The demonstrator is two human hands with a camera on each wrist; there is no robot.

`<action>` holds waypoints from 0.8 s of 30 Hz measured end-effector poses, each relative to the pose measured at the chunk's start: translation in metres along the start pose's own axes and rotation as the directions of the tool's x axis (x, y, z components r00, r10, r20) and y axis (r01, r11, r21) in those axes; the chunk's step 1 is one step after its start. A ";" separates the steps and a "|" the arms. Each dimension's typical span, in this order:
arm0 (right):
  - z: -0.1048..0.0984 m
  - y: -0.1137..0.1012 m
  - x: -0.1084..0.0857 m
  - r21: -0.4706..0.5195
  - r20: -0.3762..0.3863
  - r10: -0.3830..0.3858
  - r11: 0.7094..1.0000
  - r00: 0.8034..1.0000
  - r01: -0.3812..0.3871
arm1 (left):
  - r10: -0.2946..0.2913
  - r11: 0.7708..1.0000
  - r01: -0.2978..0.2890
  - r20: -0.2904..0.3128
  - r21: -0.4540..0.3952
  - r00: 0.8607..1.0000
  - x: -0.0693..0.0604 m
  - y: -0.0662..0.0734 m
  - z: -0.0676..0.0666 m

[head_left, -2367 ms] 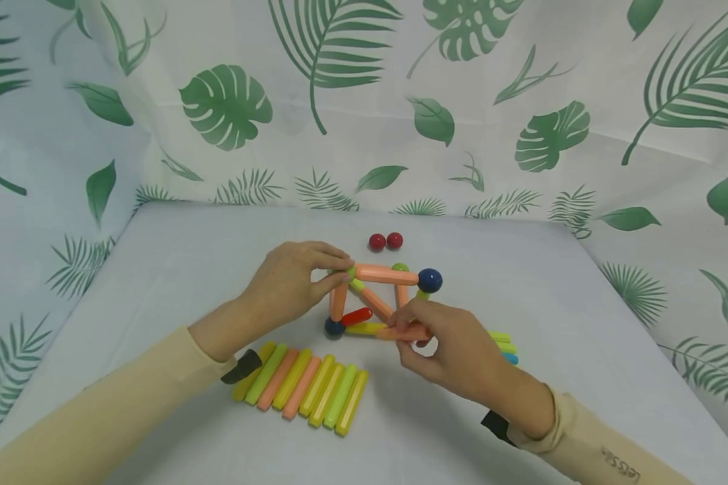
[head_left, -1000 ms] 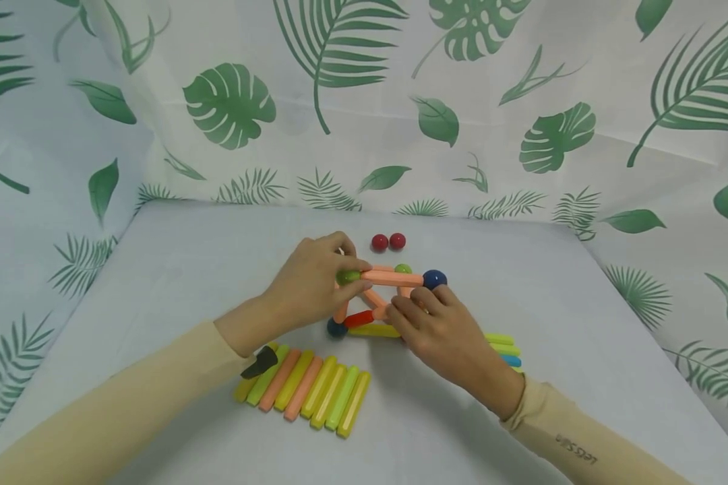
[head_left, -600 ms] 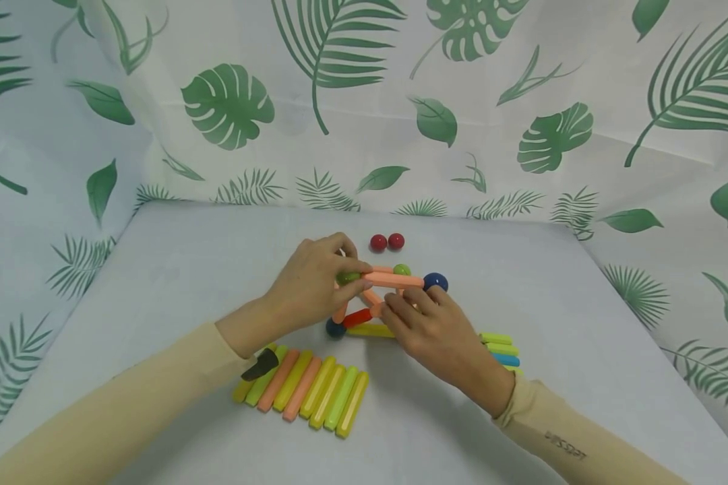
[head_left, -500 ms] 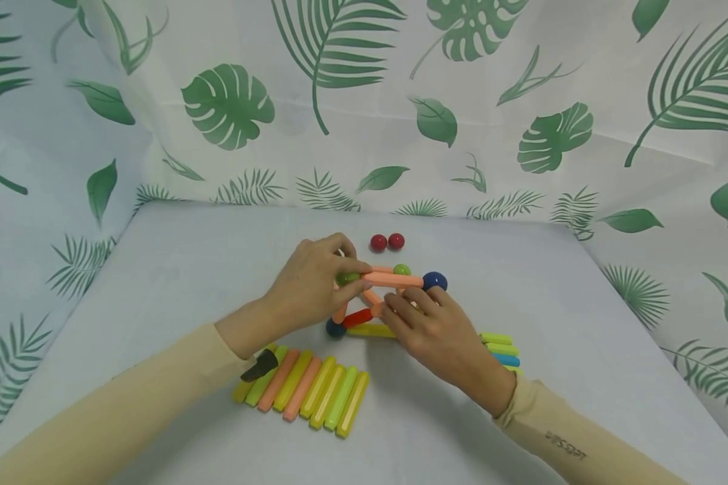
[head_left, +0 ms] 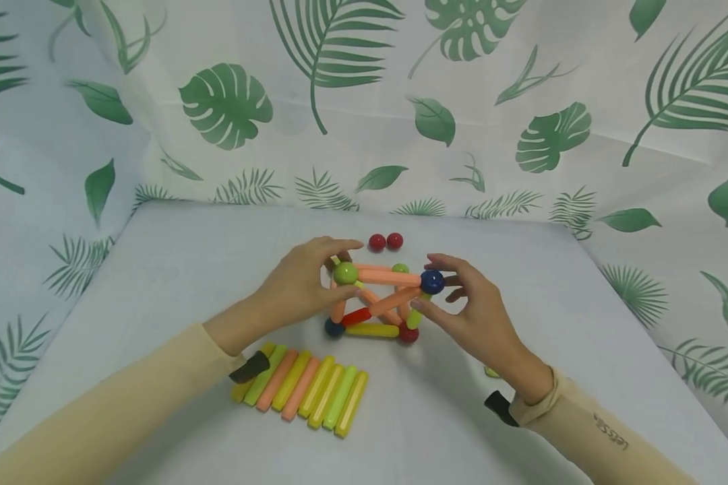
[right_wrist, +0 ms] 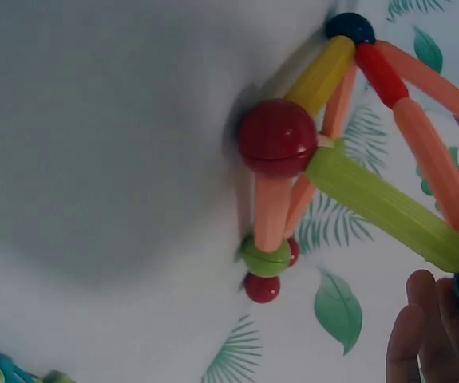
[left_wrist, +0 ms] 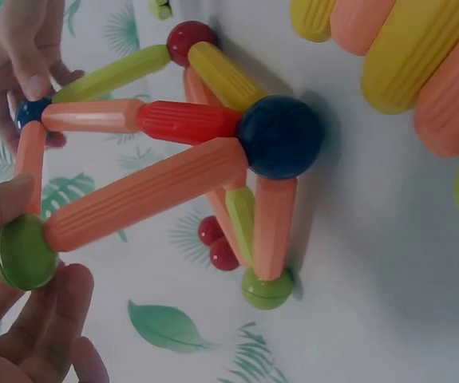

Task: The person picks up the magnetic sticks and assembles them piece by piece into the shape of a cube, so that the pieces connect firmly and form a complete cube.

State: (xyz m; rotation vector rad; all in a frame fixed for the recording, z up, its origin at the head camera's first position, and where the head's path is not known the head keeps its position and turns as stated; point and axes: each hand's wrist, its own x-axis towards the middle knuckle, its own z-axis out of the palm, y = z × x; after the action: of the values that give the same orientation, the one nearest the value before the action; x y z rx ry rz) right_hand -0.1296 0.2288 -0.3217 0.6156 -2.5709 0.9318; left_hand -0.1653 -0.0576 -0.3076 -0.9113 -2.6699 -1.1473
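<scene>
A frame of coloured sticks and balls stands on the table in the head view. My left hand (head_left: 300,276) holds its upper-left green ball (head_left: 345,273) between thumb and fingers. At the upper right, my right hand (head_left: 476,303) has its thumb and fingers around a dark blue ball (head_left: 433,282). A salmon stick (head_left: 390,277) spans these two balls. From the lower-left blue ball (head_left: 335,327), a red stick (head_left: 357,316) and another salmon stick (head_left: 394,300) run end to end up toward the upper blue ball. A yellow stick (head_left: 372,330) reaches the lower red ball (head_left: 408,332).
In front of the frame lies a row of yellow, green and salmon sticks (head_left: 303,387). Two loose red balls (head_left: 385,241) sit behind it. Partly hidden by my right forearm is a green stick end (head_left: 491,372). A leaf-printed cloth (head_left: 364,135) hangs at the back.
My right hand has moved from the front salmon stick up and right to the blue ball. That stick now slants up from the red one. My left hand has shifted slightly left, uncovering the green ball.
</scene>
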 end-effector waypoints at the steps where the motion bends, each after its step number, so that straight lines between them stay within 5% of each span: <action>1: 0.002 0.001 0.000 0.008 0.014 0.021 1.000 1.000 -0.021 | -0.020 1.000 0.020 0.017 -0.012 1.000 0.000 -0.002 0.000; 8: 0.008 0.004 0.004 -0.018 -0.001 0.022 1.000 1.000 -0.022 | -0.116 0.992 0.119 0.091 -0.029 0.989 -0.005 -0.009 -0.001; 20: 0.010 0.006 0.004 -0.032 -0.017 0.018 0.999 1.000 -0.019 | -0.118 0.993 0.119 0.108 -0.004 0.987 -0.005 -0.011 -0.002; 24: 0.011 0.006 0.004 -0.037 -0.019 0.024 0.999 1.000 -0.025 | -0.155 0.988 0.156 0.160 0.010 0.975 -0.005 -0.013 0.001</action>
State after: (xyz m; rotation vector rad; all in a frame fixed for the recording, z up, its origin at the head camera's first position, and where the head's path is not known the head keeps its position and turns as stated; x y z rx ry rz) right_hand -0.1380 0.2244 -0.3306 0.5642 -2.5787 0.8914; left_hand -0.1687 -0.0668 -0.3180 -0.8410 -2.9159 -1.1531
